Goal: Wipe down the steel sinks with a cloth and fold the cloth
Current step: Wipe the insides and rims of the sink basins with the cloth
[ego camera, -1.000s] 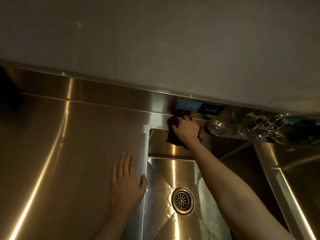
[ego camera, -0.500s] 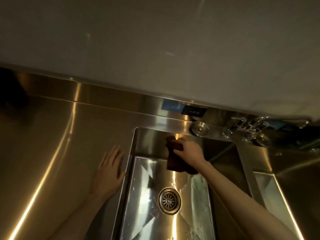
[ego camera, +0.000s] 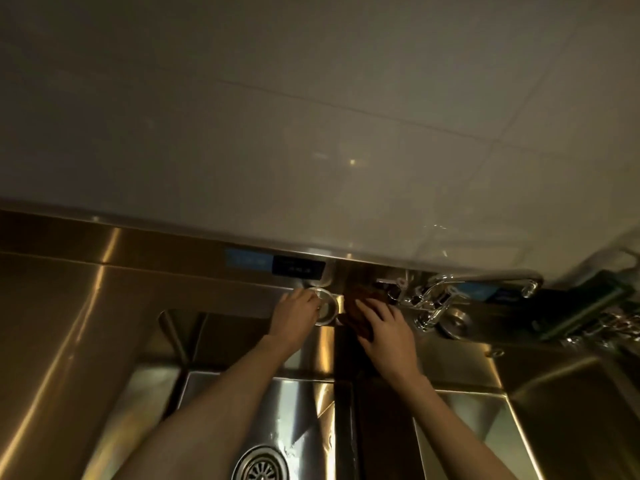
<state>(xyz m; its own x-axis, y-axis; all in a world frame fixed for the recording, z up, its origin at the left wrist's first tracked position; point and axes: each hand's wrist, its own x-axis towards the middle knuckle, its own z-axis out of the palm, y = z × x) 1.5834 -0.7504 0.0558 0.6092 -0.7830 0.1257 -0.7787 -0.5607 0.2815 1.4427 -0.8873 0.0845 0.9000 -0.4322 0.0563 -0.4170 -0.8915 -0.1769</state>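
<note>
As the right hand (ego camera: 384, 329) presses open-palmed on the dark brown cloth (ego camera: 358, 304) just beside the round steel knob (ego camera: 327, 308), which the left hand (ego camera: 298, 315) touches, grip unclear, the limp cloth seems best pinched by its corners

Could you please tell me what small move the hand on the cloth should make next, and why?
Probably slide the right hand and its brown cloth rightward along the sink's back ledge toward the faucet. The cloth lies pressed flat between the round steel knob, which the left hand touches, and the faucet base, so that strip seems next.
</note>
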